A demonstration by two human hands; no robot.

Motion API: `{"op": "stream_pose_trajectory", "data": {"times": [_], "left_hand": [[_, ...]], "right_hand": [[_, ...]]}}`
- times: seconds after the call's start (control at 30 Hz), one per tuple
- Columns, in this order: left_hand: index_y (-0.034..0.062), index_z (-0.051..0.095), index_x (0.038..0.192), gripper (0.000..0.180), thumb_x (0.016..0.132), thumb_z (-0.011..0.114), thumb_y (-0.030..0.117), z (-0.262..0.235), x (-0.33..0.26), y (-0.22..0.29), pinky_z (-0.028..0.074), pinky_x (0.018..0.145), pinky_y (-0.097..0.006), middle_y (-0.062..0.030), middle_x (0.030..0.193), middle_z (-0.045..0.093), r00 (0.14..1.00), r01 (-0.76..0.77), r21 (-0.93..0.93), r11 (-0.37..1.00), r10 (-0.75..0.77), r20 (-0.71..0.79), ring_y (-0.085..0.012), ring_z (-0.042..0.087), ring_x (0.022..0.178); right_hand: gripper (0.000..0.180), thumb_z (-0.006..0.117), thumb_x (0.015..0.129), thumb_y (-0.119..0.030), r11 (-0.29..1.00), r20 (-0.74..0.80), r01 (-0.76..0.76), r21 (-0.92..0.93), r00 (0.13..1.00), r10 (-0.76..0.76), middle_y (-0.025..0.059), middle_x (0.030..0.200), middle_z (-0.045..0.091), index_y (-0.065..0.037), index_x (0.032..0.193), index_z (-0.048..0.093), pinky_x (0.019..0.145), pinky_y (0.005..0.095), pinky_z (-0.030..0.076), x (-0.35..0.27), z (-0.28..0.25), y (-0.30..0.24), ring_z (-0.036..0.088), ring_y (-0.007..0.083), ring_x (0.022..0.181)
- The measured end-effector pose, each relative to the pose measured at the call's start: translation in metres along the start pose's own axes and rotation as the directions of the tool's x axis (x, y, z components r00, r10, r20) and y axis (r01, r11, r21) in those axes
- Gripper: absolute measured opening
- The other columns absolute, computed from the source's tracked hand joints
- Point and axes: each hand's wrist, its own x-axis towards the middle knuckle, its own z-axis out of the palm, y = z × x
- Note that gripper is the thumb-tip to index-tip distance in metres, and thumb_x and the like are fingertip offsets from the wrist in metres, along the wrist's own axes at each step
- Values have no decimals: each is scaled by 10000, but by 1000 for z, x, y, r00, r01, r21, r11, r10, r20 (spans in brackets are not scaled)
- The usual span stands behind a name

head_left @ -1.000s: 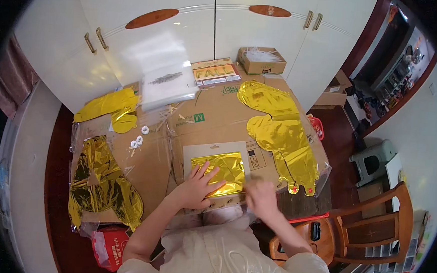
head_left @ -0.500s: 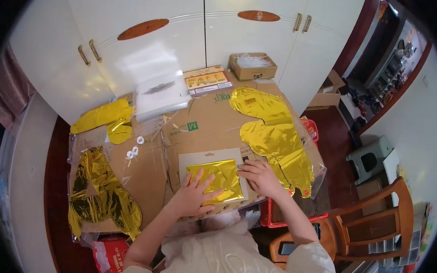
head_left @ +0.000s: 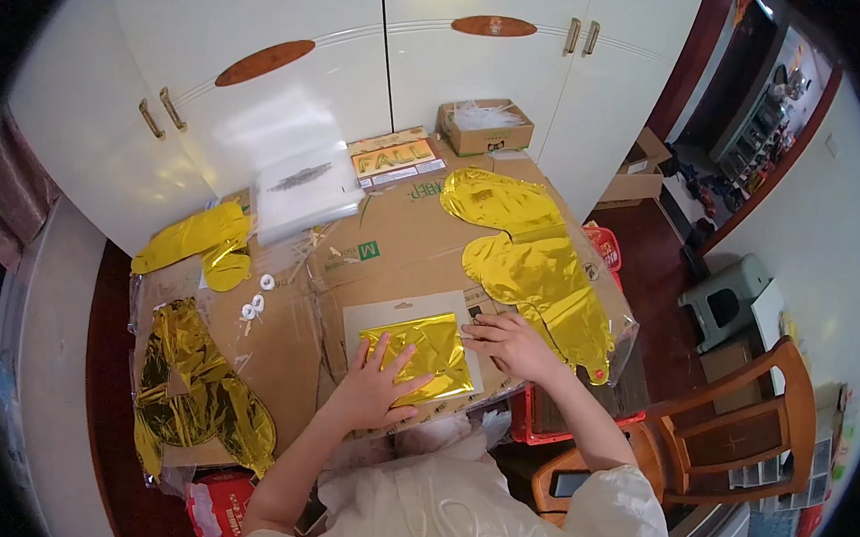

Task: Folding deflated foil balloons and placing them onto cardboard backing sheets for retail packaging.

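A folded sheet of gold foil (head_left: 442, 352), which looks like a flattened foil balloon, lies on a pale backing card (head_left: 361, 306) with a hanging slot at its top. My left hand (head_left: 371, 388) rests flat on the foil's left half, fingers spread. At the right edge of foil and card is my right hand (head_left: 519, 348), its fingers stretched out to the left, tips touching the edge; the undersides of those fingers are hidden. To the right lies a large flat gold foil balloon (head_left: 538, 270), close to my right hand.
Flattened cardboard (head_left: 277, 358) covers the table. More gold foil balloons (head_left: 210, 403) lie at the left, near small white ribbon rolls (head_left: 252, 307). At the back are clear plastic bags (head_left: 306, 197), a printed packet (head_left: 394, 158) and a carton (head_left: 484, 134). A wooden chair (head_left: 785, 418) stands right.
The view has shifted slightly. Both hands stay at nearly the same places on the foil and card; the right fingers look a little straighter.
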Motion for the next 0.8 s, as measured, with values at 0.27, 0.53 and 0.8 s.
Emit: {"op": "stream_pose_trajectory", "data": {"times": [0.27,0.53,0.8], "left_hand": [[366,495,1412,586,878,558,600,2,-1,-1,165,1127,-673,-175,1536,337,1000,3,-16,1000,-3,-5,-528,226,1407],[369,497,1412,587,879,550,608,3,-1,-1,160,1124,-674,-174,1540,331,1000,1,-6,1000,-1,-11,-527,224,1408],[378,498,1404,598,860,574,613,4,0,0,142,1123,-659,-144,1523,362,1000,8,2,1000,-8,-24,-483,252,1407]], "right_hand": [[542,681,700,-57,999,15,21,-37,1000,-21,-25,1355,590,-236,1212,688,1059,401,367,0,-3,-2,523,211,1256],[475,652,729,-99,990,21,65,-123,998,-63,-23,1348,581,-230,1184,697,1031,383,372,3,-7,-6,522,211,1245],[286,609,816,-136,987,39,139,-77,990,-136,-25,1320,607,-153,1091,684,978,400,394,4,0,0,486,200,1301]]}}
